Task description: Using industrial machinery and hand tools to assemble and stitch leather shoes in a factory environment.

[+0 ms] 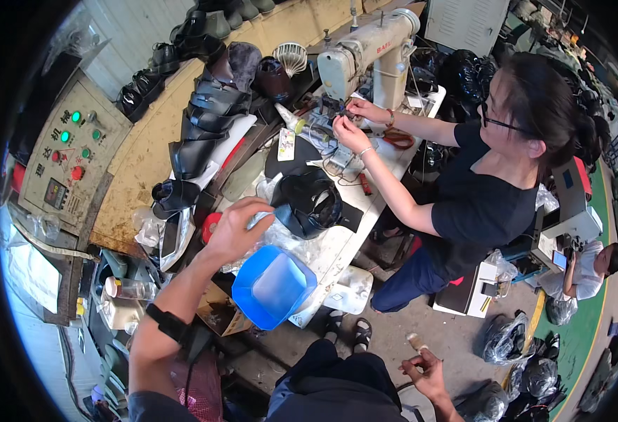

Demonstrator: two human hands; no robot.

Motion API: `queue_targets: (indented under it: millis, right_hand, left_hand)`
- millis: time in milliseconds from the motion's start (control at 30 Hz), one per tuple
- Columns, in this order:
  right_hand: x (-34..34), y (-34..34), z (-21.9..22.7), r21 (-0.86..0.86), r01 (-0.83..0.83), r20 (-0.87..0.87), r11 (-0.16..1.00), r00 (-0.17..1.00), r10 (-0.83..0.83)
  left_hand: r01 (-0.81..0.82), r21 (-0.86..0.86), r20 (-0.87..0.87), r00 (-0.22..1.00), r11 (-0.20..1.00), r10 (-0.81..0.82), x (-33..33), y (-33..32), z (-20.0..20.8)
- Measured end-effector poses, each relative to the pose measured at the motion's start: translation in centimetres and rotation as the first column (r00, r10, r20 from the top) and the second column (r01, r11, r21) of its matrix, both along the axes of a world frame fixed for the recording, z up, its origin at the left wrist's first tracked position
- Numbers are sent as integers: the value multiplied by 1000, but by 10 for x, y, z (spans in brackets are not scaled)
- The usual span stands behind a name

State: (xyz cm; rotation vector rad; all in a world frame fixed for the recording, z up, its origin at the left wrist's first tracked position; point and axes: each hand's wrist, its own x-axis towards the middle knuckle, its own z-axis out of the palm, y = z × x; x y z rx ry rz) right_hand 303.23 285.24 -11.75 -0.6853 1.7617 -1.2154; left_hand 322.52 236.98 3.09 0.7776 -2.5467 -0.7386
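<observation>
My left hand (237,226) reaches out over the cluttered work table (337,246), fingers curled around a small pale object I cannot identify, above a crumpled clear plastic bag (288,239). A blue plastic tub (274,285) sits just below that hand at the table's near edge. A black shoe upper (309,204) lies just right of the hand. My right hand (427,373) hangs low near my knee, fingers loosely bent, holding nothing I can make out.
A person in a black shirt (478,190) sits across at a cream sewing machine (365,53), both hands at its needle. Stacked black shoe uppers (203,119) lie at the back. A control panel with green and red buttons (70,155) stands at left. Black bags (513,337) crowd the floor.
</observation>
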Motion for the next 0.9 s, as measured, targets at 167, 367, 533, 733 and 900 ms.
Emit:
queue_targets:
  millis: [167, 367, 533, 733, 900]
  right_hand:
    - [4, 50, -25, 325, 104, -11, 940, 994, -107]
    - [31, 93, -64, 400, 173, 142, 900, 958, -247]
    - [22, 75, -68, 447, 68, 156, 892, 976, -152]
    - [1, 23, -59, 407, -27, 27, 913, 999, 18]
    - [-19, -4, -68, 419, -146, 70, 896, 989, 128]
  left_hand:
    - [-54, 112, -137, 988, 992, 70, -4, -16, -35]
    - [-141, 293, -167, 966, 946, 196, 24, -20, -52]
    - [-198, 335, -167, 950, 921, 265, 67, -17, -75]
    - [-293, 303, -210, 908, 907, 363, 108, 12, -61]
    - [-517, 471, -180, 737, 714, 652, 145, 68, -64]
